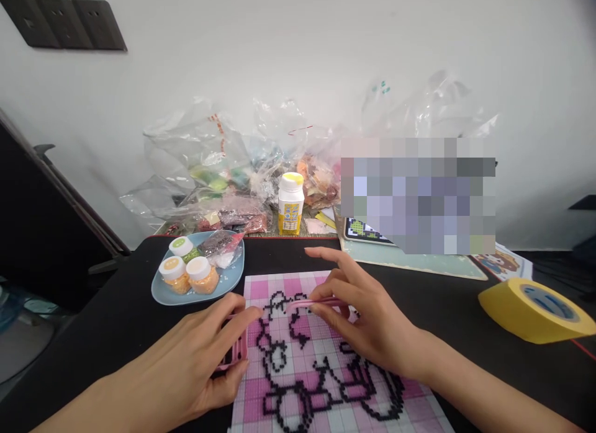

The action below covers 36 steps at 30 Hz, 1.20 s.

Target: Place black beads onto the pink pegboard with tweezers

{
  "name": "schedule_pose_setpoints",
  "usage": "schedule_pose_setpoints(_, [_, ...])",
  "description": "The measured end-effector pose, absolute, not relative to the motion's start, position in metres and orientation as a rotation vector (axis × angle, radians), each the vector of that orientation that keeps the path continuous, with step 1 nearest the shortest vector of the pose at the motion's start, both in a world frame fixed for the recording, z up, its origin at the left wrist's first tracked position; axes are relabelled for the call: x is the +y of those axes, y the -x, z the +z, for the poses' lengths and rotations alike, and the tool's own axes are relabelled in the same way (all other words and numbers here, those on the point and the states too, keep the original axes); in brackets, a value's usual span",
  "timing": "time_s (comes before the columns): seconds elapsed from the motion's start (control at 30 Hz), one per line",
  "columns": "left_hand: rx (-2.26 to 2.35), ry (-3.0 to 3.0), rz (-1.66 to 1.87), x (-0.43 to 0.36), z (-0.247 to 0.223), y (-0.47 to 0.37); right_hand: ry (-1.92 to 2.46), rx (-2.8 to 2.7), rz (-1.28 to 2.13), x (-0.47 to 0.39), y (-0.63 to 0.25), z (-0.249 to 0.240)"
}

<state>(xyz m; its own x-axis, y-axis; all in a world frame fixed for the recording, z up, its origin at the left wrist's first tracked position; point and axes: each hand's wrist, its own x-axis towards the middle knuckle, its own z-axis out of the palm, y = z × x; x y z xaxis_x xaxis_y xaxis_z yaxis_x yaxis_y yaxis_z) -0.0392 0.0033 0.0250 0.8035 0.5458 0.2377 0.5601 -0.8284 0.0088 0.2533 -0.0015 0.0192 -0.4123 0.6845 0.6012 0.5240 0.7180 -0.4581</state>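
Observation:
A pink-and-white checked pegboard [261, 383] lies in front of me, with black beads [293, 386] set on it in a line drawing. My right hand [358, 303] pinches pink tweezers [321, 303] whose tip points left over the board's upper part; whether a bead sits in the tip is too small to tell. At the board's left edge my left hand [218, 346] grips a small pink bead tray [239, 349] holding black beads, partly hidden behind the fingers. My left index finger reaches over the pegboard's edge.
A blue plate [162, 291] at left holds several white-capped bead jars [202, 275] and a plastic bag. Behind stand a white-and-yellow bottle [291, 203] and bead-filled bags [205, 166]. A yellow tape roll [516, 312] lies at right. One back-right area is pixelated.

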Motion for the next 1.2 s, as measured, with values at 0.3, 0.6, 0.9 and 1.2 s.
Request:
schedule_pose_setpoints(0.3, [-0.936,2.983,-0.376,0.001,0.03,0.034,0.985,-2.253,0.095,-0.005,-0.241,0.014])
schedule_pose_setpoints(0.6, [-0.878,2.938,-0.36,-0.001,0.022,0.039,1.011,-2.237,0.106,-0.005,-0.234,0.007])
schedule_pose_setpoints(0.9, [-0.846,2.898,-0.366,0.0,0.025,0.037,1.001,-2.261,0.085,-0.006,-0.233,0.007])
schedule_pose_setpoints(1.2, [-0.897,2.908,-0.347,-0.002,0.024,0.039,1.002,-2.27,0.067,-0.007,-0.233,0.005])
